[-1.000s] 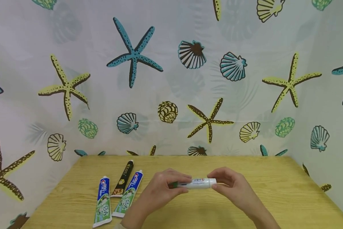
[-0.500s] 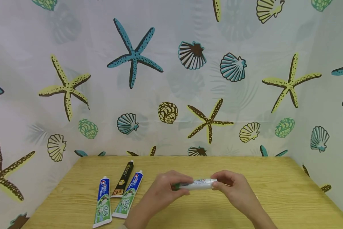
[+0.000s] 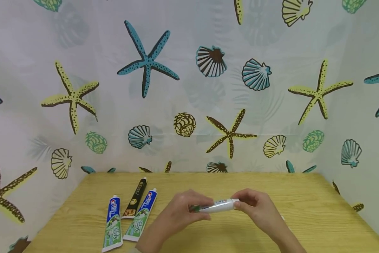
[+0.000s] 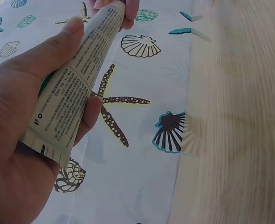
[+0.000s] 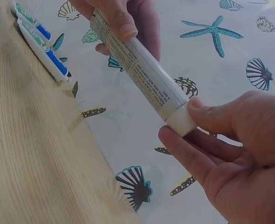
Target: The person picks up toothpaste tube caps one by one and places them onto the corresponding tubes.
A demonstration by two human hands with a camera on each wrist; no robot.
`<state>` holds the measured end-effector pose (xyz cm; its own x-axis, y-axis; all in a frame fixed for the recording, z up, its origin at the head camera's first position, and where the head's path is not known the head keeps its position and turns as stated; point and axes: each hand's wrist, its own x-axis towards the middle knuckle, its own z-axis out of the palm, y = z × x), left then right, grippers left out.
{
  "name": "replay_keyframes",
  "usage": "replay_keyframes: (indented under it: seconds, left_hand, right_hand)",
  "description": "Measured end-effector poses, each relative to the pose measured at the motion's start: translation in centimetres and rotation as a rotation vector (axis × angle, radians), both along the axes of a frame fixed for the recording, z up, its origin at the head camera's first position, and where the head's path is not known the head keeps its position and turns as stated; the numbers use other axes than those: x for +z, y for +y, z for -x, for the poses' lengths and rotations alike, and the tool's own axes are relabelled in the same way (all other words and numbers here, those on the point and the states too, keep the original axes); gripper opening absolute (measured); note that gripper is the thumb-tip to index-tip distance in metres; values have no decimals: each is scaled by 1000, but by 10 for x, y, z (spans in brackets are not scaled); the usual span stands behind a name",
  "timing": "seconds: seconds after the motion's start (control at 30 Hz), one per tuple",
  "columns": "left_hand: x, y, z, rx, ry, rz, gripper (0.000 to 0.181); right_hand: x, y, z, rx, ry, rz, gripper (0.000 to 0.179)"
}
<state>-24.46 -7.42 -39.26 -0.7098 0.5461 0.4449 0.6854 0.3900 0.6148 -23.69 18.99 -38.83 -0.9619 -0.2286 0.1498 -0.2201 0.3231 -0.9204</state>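
Two hands share one white tube [image 3: 217, 207] in the lower middle of the frame, above the wooden table [image 3: 322, 218], its cap end tipped slightly up; the left hand [image 3: 180, 209] grips the tail half, thumb on one side and fingers curled round the other, while the right hand [image 3: 259, 205] pinches the white cap [image 5: 180, 121] between thumb and fingers; the cap sits on the tube's end, though whether it is tight or loose I cannot tell. For handling the cap, I judge a light left grip best, since squeezing a soft body could force out its contents; cap and tube should keep to one line, the turning left to the right fingertips.

Three more tubes lie at lower left: a blue-and-green tube [image 3: 112, 225], a black tube [image 3: 135, 200] and a second blue-and-green tube [image 3: 142, 216], whose lower end is just beside the left forearm, so that elbow wants care; by the right wrist a small white thing [image 3: 282, 218] shows, mostly hidden; nothing visible blocks the hands.
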Motion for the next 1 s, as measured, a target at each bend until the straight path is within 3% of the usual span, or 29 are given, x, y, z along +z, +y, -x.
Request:
replay_keyframes:
  seconds: [0.3, 0.43, 0.57, 0.67, 1.0]
  left_hand:
    - [2, -7, 5, -67, 14, 64, 32]
    - [3, -12, 13, -87, 12, 104, 33]
    - [1, -16, 23, -109, -40, 165, 34]
    - [-1, -16, 30, -103, -70, 226, 36]
    - [-9, -4, 61, -38, -8, 397, 30]
  right_hand:
    - [-1, 8, 7, 43, -1, -31, 22]
    - [0, 12, 14, 47, -2, -58, 20]
    - [-2, 16, 22, 78, 6, -77, 19]
    - [-5, 17, 30, 100, 20, -110, 19]
    - [-14, 12, 54, 46, 98, -270, 9]
